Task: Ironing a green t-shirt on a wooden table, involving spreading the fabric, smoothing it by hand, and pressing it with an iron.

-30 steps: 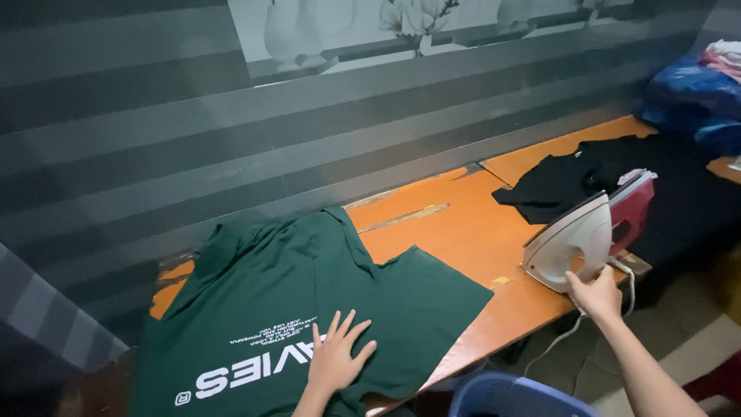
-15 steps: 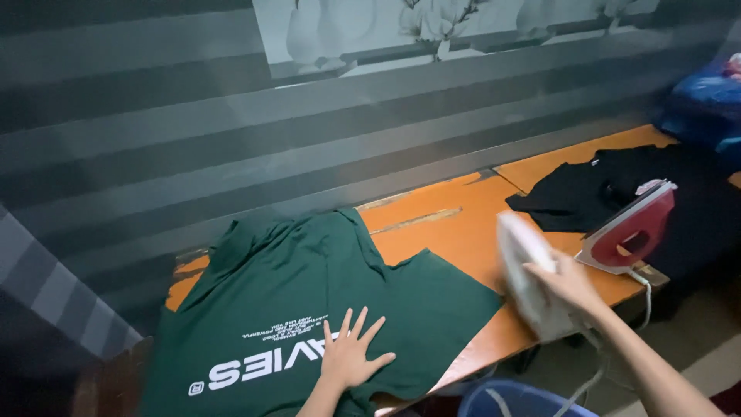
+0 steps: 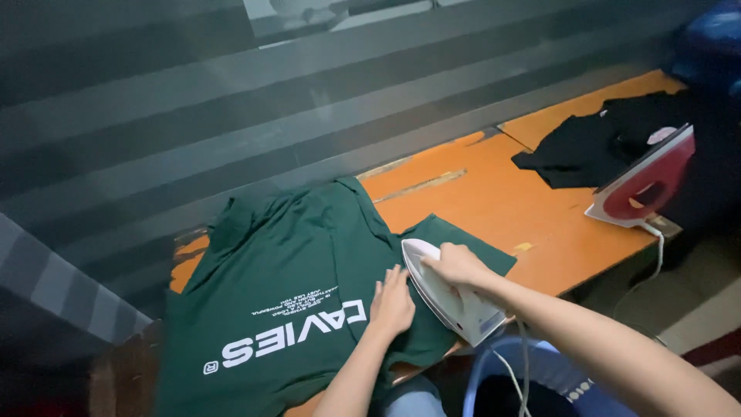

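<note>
A dark green T-shirt [image 3: 293,286] with white print lies spread flat on the orange table [image 3: 502,201]. My left hand [image 3: 392,303] presses flat on the shirt near its lower right part, fingers together. My right hand [image 3: 457,265] grips the handle of a white clothes iron [image 3: 448,293], which rests sole down on the shirt's right side, just right of my left hand. The iron's cord [image 3: 519,363] trails down off the table edge.
A second iron, red and white [image 3: 644,181], stands tilted at the table's right edge beside a black garment [image 3: 594,143]. A blue plastic basket [image 3: 532,386] sits below the near edge. A grey striped wall runs behind the table.
My right hand has carried the white iron leftward from the table's right side onto the green shirt. My left hand has drawn its fingers together and stayed on the shirt.
</note>
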